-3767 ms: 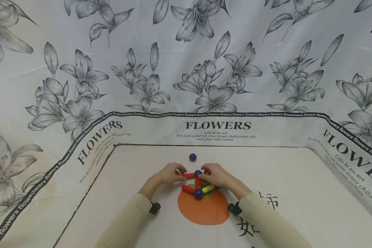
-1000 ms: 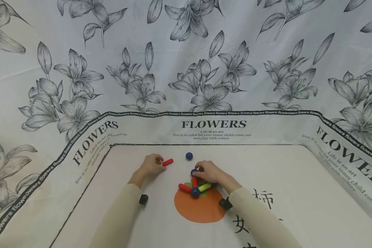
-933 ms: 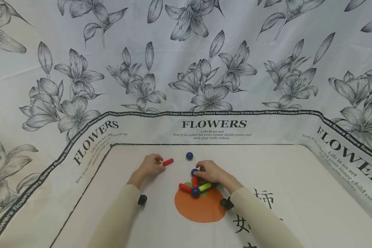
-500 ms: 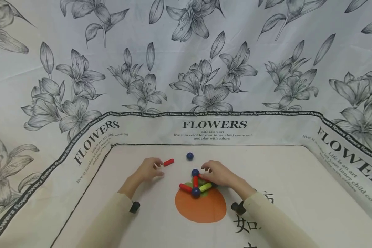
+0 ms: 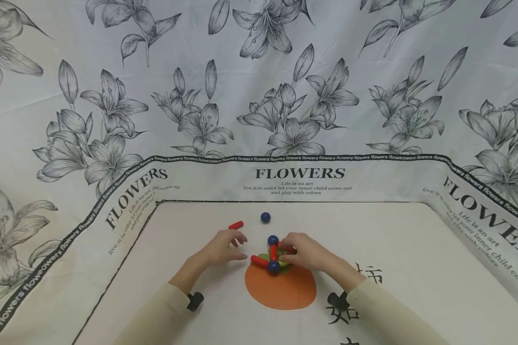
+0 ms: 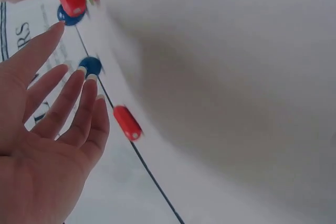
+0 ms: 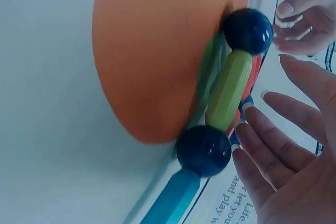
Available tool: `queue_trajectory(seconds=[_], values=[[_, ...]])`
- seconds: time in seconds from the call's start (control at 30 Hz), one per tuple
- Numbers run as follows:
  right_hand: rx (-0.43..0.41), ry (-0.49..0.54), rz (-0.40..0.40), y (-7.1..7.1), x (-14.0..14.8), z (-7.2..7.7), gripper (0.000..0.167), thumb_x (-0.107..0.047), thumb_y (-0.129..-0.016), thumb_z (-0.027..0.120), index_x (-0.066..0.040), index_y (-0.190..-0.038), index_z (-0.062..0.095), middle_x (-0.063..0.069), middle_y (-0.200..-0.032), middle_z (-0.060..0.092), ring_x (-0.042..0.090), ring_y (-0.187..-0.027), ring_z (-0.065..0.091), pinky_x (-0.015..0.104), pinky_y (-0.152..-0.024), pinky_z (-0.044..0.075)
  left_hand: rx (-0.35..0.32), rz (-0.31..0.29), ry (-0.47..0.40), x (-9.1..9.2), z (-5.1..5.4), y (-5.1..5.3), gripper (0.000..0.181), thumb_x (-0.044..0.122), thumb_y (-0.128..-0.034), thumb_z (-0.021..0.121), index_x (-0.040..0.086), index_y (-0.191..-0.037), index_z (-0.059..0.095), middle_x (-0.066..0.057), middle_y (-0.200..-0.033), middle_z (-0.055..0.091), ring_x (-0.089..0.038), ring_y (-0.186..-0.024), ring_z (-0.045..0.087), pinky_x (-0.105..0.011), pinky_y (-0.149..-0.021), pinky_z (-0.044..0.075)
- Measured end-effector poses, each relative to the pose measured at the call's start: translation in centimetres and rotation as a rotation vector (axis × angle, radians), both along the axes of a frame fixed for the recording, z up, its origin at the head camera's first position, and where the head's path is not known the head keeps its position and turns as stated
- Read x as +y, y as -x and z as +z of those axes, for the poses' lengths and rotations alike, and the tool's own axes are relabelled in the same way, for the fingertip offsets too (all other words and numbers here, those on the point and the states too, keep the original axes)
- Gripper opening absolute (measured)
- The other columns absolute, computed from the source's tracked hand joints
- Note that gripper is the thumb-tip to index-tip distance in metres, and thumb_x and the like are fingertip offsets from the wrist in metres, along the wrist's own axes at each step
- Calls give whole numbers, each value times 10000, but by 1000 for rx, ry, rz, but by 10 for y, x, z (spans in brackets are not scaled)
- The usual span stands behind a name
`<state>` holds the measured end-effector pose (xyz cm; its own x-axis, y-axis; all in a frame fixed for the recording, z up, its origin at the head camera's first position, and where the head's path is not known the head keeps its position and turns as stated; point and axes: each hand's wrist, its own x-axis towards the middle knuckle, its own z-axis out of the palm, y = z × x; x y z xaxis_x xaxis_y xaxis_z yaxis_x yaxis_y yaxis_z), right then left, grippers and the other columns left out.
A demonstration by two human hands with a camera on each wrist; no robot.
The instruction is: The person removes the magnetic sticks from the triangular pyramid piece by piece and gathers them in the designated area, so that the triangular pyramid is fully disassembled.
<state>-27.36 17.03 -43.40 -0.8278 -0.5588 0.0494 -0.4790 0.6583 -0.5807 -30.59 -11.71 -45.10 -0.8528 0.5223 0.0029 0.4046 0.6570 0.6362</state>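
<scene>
Some rods (image 7: pixel 230 88) and balls (image 7: pixel 203 151) are joined; a red rod (image 5: pixel 236 224) and blue ball (image 5: pixel 265 217) lie loose, seemingly left to add. Left grip (image 5: pixel 222 247) and right grip (image 5: pixel 306 252) look released.

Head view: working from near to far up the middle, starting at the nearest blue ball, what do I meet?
Nearest blue ball → red rod above it → second blue ball → lone blue ball → central FLOWERS lettering.
</scene>
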Motion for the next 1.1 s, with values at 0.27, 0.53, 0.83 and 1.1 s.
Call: queue_trajectory(seconds=[0.27, 0.53, 0.83, 1.1], values=[[-1, 27, 76, -6, -8, -4, 171, -158, -907, 781, -56, -1043, 765, 48, -948, 691, 256, -884, 609, 354, -773, 543, -57, -66, -9, 20, -10, -8, 373, 189, -892, 811, 75, -1230, 699, -38, -1149, 691, -173, -1038, 614, -307, -867, 557], [3, 24, 118, -9, -13, -10, 159, -177, -916, 783, -98, -1054, 783, 14, -965, 702, 267, -941, 621, 430, -857, 554, -113, -83, -35, 28, -16, -10, 278, 171, -888, 816, 119, -1151, 742, 65, -1031, 682, -155, -992, 616, -243, -756, 562], [-5, 13, 113, -6, -15, -10, 168, -164, -887, 811, -92, -1037, 784, 15, -951, 689, 275, -925, 612, 417, -836, 548, -127, -82, -12, 31, -18, -6, 175, 176, -895, 812, 156, -1065, 776, 95, -909, 698, -122, -907, 618, -250, -812, 543], [-1, 13, 107, -5, -16, -10, 158, -154, -873, 824, -92, -1014, 789, 14, -938, 688, 291, -917, 615, 404, -812, 540, -128, -79, 2, 33, -16, -3, 116, 134, -877, 824, 158, -986, 795, 99, -842, 704, -121, -859, 614, -261, -822, 537]])
